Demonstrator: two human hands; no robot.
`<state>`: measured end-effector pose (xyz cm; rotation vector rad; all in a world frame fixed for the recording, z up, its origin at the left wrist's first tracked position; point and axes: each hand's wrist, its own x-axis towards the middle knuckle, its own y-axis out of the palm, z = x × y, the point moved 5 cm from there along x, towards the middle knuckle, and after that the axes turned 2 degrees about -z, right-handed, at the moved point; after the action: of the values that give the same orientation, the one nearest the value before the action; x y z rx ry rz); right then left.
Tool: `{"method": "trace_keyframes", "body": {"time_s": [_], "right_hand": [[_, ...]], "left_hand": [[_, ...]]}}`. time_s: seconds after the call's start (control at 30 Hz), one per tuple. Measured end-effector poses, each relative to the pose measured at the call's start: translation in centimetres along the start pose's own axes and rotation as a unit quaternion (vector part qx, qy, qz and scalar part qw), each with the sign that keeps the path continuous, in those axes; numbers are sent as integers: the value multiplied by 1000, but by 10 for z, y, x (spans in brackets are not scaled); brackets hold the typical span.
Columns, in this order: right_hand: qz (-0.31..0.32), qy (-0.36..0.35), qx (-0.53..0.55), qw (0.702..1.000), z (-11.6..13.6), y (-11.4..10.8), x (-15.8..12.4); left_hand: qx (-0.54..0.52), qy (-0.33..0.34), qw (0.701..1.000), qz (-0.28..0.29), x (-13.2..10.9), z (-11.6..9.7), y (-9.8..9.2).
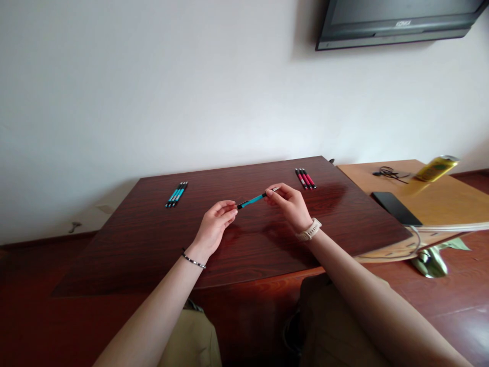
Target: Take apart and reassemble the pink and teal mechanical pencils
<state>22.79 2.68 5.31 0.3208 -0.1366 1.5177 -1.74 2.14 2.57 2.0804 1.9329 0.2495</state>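
A blue pen (252,201) with black ends is held between my two hands, above the middle of the dark wooden table. Its left end is pinched in the fingertips of my left hand (216,224). My right hand (291,205) grips the other end between thumb and fingers, hiding part of it. Several blue pens (176,194) lie side by side at the table's left. Over on the right, several red pens (305,179) with black ends form another row.
The dark table (160,260) stands against the white wall. Beside it on the right, a lighter wooden surface (439,204) carries a black phone-like slab (396,208), a coiled black cable (391,174) and a tilted yellow can (437,168). A television (397,23) hangs above.
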Motion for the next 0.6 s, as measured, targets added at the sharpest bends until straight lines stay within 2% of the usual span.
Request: {"method": "trace_keyframes", "body": {"time_s": [0.13,0.3,0.43,0.6], "right_hand": [[-3,2,-1,1000,-1,0,1],[7,-6,-4,1000,-2,0,0],[4,2,-7,1000,-3,0,0],[2,1,-1,1000,-2,0,0]], "left_hand": [[24,-54,998,23,-1,5,1],[77,-15,997,9,-3,1,2],[64,15,998,-4,-4,-5,4],[61,-26,998,12,-3,-1,3]]}}
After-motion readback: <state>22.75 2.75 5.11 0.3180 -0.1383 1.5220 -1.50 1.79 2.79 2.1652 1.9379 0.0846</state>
